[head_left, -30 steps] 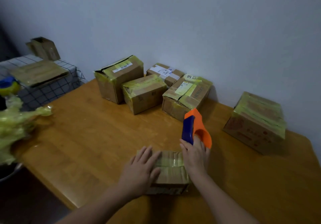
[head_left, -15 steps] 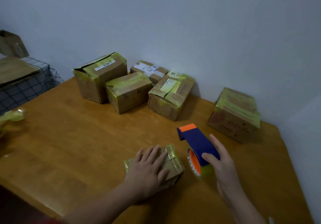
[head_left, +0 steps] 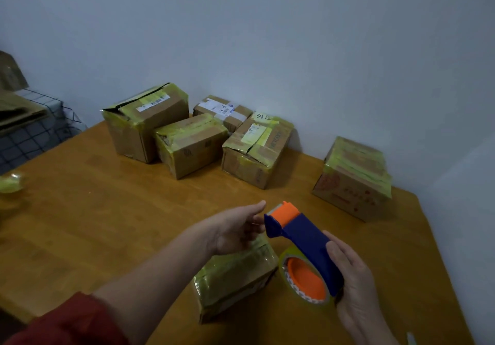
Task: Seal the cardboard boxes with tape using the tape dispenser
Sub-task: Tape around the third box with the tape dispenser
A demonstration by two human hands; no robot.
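- Six cardboard boxes (head_left: 187, 144) on our counter (head_left: 107, 224): five from eleven to two o'clock, one at six.
- Our right hand (head_left: 353, 283) grips one tape dispenser (head_left: 308, 240); left hand (head_left: 233, 229) straight-fingered, holding nothing.

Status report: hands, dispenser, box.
Right hand grips blue and orange plastic tape dispenser. Left hand open at its orange tip. Small taped cardboard box beneath, on wooden table. Nothing blocking.

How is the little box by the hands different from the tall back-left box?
The little box lies low; the tall box stands higher. The little box is taped nearly all over; the tall box shows bare sides, and its lid gapes. Both are taped cardboard.
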